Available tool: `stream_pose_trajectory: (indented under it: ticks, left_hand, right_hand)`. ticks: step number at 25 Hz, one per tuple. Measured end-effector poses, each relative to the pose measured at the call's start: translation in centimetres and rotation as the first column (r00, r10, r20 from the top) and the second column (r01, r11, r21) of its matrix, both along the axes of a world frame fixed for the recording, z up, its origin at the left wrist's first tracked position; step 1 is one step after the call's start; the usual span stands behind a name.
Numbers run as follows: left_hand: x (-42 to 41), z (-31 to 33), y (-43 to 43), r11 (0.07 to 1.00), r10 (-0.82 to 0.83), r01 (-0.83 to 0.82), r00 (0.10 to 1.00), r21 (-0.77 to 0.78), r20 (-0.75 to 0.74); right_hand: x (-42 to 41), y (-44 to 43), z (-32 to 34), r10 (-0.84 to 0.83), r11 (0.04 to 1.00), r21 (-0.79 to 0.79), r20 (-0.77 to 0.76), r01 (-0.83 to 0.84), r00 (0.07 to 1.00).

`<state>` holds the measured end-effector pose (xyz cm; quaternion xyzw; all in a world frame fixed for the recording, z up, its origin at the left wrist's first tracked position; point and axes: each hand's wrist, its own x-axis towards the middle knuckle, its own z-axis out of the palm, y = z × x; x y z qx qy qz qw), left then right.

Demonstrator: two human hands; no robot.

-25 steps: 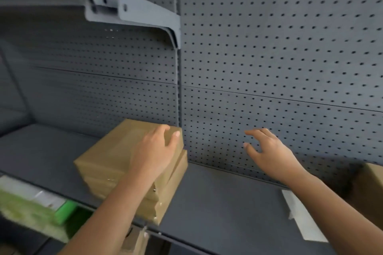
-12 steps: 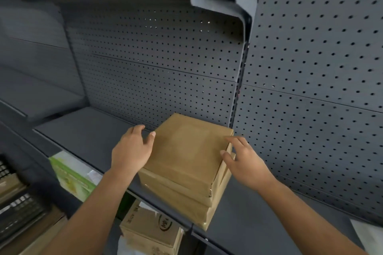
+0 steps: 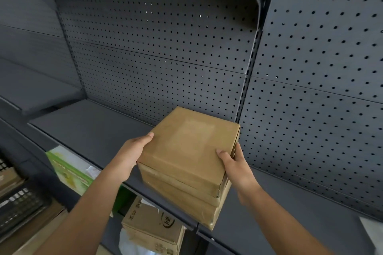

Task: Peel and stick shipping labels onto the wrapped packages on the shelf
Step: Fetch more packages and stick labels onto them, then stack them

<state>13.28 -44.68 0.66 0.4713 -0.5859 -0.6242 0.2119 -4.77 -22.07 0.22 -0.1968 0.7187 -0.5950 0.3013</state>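
Top package [image 3: 187, 147]: brown kraft-paper-wrapped box, uppermost of a stack of three at the front edge of the dark grey metal shelf [image 3: 89, 128], overhanging slightly. Left hand [image 3: 130, 154] and right hand [image 3: 235, 164] grip its opposite sides, thumbs on top. No label visible. Handling advice: lift level, keep the lower packages [image 3: 184, 198] from sliding off.

Both forearms are bare, no sleeves showing, and the hands [image 3: 132, 154] wear nothing.
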Motion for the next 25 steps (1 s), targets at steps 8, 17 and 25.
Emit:
stream_pose_trajectory:
  ticks: [8,17,25]
  left_hand:
    - [-1.2,2.5,5.8,0.983,-0.13,0.129,0.991,-0.128,-0.004]
    - [-6.3,3.0,16.1,0.92,-0.362,0.358,0.932,-0.161,0.001]
    - [-10.9,1.7,23.5,0.861,-0.491,0.485,0.871,-0.156,0.002]
  right_hand:
    - [-1.2,4.1,2.3,-0.078,0.995,-0.053,0.066,0.081,0.995]
    - [-5.2,16.7,3.5,-0.237,0.971,-0.015,0.055,0.238,0.97]
    - [-6.8,26.0,2.9,-0.366,0.93,-0.016,0.081,0.368,0.927]
